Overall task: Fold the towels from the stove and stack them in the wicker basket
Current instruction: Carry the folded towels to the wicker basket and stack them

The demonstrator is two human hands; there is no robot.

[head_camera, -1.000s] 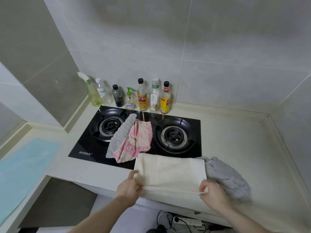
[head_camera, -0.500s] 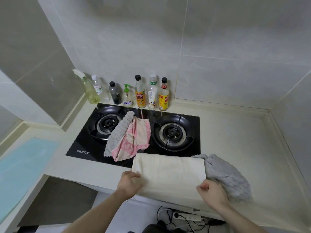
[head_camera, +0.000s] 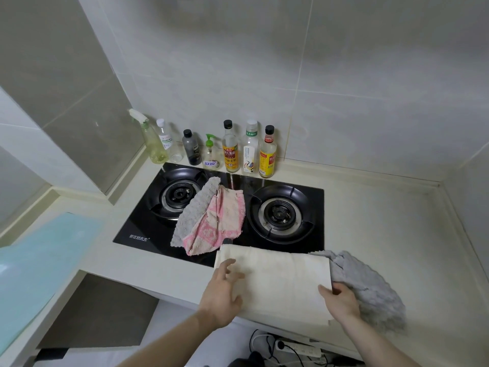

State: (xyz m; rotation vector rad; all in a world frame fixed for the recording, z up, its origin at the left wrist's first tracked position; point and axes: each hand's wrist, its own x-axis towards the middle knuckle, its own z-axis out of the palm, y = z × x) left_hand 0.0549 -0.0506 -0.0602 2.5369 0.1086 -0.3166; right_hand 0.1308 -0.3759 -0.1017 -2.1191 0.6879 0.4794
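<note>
At the counter's front edge, the cream towel [head_camera: 277, 279] lies folded flat, its far edge over the stove [head_camera: 143, 223]. Left hand [head_camera: 222, 292] presses on it, fingers spread, gripping nothing. Right hand [head_camera: 341, 303] grasps the towel's right edge, beside a grey cloth [head_camera: 370, 287]. A pink towel [head_camera: 222, 221] and a grey towel [head_camera: 195, 207] sit between the burners.
</note>
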